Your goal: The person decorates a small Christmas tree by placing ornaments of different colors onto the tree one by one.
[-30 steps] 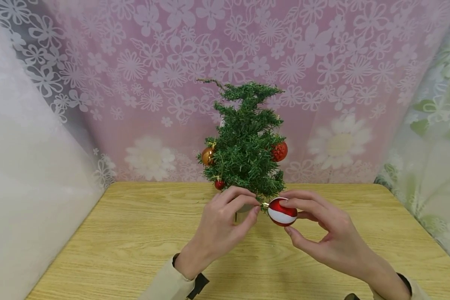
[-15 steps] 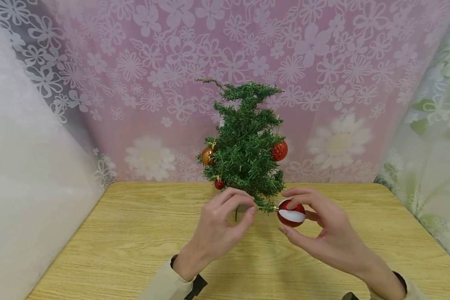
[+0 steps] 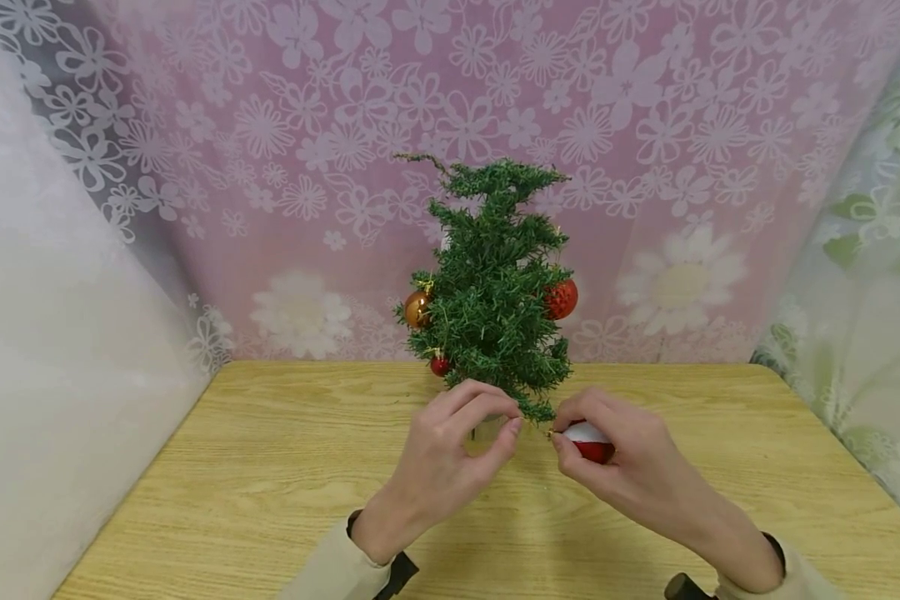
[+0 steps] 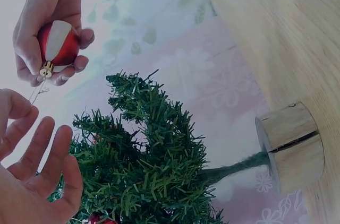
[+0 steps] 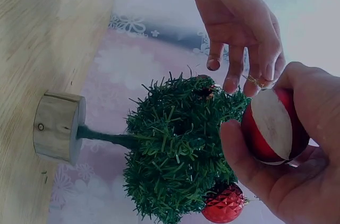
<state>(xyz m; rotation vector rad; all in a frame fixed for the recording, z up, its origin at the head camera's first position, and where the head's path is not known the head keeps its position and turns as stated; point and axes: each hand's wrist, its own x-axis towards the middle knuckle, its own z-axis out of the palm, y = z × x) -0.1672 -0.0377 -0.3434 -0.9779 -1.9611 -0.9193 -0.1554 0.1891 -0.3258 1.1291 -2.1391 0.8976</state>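
A red and white striped Christmas bauble [image 3: 591,442] with a gold cap is held in my right hand [image 3: 645,467], thumb and fingers curled round it. My left hand [image 3: 450,458] pinches the thin gold hanging string [image 4: 38,92] of that bauble between thumb and index finger; its other fingers are spread in the left wrist view. Between the two hands the string is drawn out from the cap [image 4: 47,69]. Just behind them stands a small green Christmas tree [image 3: 498,292], its lowest branch tip right above the string.
On the tree hang an orange-gold bauble [image 3: 417,309], a small red bauble [image 3: 440,366] and a faceted red bauble [image 3: 562,298]. A round wooden base [image 5: 59,127] carries the trunk. Under everything lies a wood-grain table [image 3: 285,467], with a pink flowered curtain [image 3: 330,167] behind it.
The bauble first moved right, away from my left hand, then turned with its cap now near my right thumb and index finger. My left hand has kept pinching near the same spot.
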